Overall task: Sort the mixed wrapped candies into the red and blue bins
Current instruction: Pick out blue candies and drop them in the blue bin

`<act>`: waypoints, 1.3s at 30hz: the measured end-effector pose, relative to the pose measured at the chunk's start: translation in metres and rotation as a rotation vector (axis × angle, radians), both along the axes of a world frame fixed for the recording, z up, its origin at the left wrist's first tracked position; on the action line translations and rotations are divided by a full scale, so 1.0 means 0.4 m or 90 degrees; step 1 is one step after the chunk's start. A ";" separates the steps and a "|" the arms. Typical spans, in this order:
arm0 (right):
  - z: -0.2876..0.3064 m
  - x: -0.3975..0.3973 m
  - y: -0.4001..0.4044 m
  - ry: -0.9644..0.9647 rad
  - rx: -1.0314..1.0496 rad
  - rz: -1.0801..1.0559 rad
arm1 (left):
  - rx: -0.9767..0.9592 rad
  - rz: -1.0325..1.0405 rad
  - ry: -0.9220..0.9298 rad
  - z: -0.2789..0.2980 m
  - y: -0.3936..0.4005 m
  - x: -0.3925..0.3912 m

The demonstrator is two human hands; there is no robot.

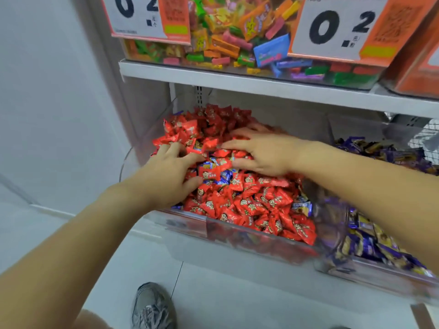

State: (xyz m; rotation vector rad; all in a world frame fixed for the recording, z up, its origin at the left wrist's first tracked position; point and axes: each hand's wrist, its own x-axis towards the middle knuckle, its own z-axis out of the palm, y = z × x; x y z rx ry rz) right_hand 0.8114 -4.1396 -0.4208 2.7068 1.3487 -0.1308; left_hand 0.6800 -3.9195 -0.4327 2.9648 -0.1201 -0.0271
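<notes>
With both hands spread flat and loose on the red candies (249,205), left hand (171,172) at nine o'clock, right hand (263,153) at three, the grip holding nothing, I'd pinch out only the blue candies (224,176) between them.

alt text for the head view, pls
Both hands, left hand and right hand, dig into a clear bin of red candies with a few blue candies mixed in; a bin of purple-blue candies sits beside it.
</notes>
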 end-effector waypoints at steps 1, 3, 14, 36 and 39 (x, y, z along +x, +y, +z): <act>0.003 0.009 -0.020 0.014 -0.018 -0.035 | -0.005 0.002 -0.003 -0.004 -0.002 0.009; 0.014 0.005 -0.054 0.039 -0.055 -0.106 | -0.015 -0.005 -0.007 -0.007 -0.005 0.021; -0.024 -0.174 0.156 0.017 0.007 0.129 | 0.073 0.034 0.001 0.095 0.011 -0.062; -0.021 0.004 0.251 0.076 0.080 0.060 | 0.023 0.050 0.082 0.057 0.002 -0.062; -0.004 0.015 0.181 0.064 0.072 0.071 | -0.017 0.061 0.044 0.060 0.014 -0.068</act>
